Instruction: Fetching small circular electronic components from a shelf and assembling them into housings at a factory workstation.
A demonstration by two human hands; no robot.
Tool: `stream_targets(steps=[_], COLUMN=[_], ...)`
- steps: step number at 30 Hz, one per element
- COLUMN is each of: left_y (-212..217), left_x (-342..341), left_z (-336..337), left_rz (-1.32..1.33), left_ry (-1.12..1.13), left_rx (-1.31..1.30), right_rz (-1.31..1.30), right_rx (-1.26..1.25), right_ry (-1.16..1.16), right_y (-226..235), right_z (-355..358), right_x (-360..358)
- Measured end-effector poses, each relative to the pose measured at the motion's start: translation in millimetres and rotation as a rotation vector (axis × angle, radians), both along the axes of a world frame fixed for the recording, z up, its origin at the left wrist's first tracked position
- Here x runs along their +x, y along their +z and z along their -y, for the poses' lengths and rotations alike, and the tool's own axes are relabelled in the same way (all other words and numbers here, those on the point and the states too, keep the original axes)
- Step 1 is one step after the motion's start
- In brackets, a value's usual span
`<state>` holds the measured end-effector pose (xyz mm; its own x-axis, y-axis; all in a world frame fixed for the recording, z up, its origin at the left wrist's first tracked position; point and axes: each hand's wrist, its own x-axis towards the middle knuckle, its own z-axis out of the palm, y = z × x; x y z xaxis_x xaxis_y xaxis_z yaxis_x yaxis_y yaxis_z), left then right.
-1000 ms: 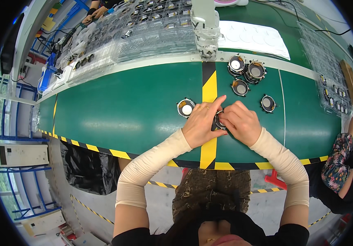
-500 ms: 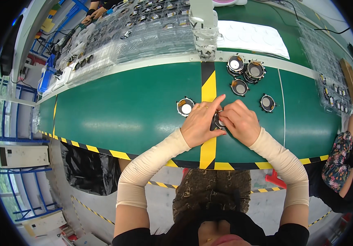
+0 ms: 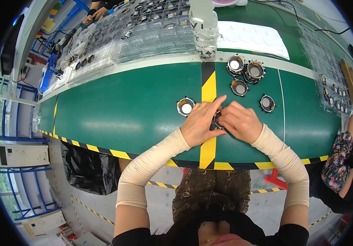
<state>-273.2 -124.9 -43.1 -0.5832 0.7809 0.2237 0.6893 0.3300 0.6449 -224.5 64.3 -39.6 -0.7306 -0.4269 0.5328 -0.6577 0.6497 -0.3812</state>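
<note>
My left hand [image 3: 200,123] and my right hand [image 3: 240,121] meet over the yellow and black stripe on the green table [image 3: 123,110]. Together they grip a small dark round part [image 3: 217,119], mostly hidden by my fingers. Just left of my left hand lies a round metal part with a pale centre [image 3: 185,106]. Beyond my right hand lie several similar round parts: one [image 3: 267,103] close by, one [image 3: 239,87] further back, and a pair [image 3: 245,68] by the table's far edge.
Clear plastic trays [image 3: 143,37] holding several small parts run along the back, with a white sheet [image 3: 252,37] to their right. More trays [image 3: 328,74] line the right side. Another person's sleeve [image 3: 340,164] is at the right edge; other hands [image 3: 94,14] work far back left.
</note>
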Motion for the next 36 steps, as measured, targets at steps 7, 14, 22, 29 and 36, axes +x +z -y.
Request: stream_targets(steps=[7, 14, 22, 29, 36], left_y=[-1, 1, 16, 21, 24], left_x=[0, 3, 2, 2, -2], left_z=[0, 3, 7, 0, -16], left_rz=[0.027, 0.006, -0.077, -0.027, -0.155], left_ry=[-0.009, -0.029, 0.002, 0.181, 0.182], left_rx=[0.031, 0.042, 0.233, 0.362, 0.415], right_rz=[0.033, 0.113, -0.098, -0.22, -0.307], right_rx=[0.013, -0.26, -0.312, -0.234, -0.212], right_ry=[0.07, -0.093, -0.227, -0.171, -0.211], right_y=[5, 13, 15, 13, 17], right_z=[-8, -7, -9, -1, -2], right_x=[2, 5, 6, 7, 9])
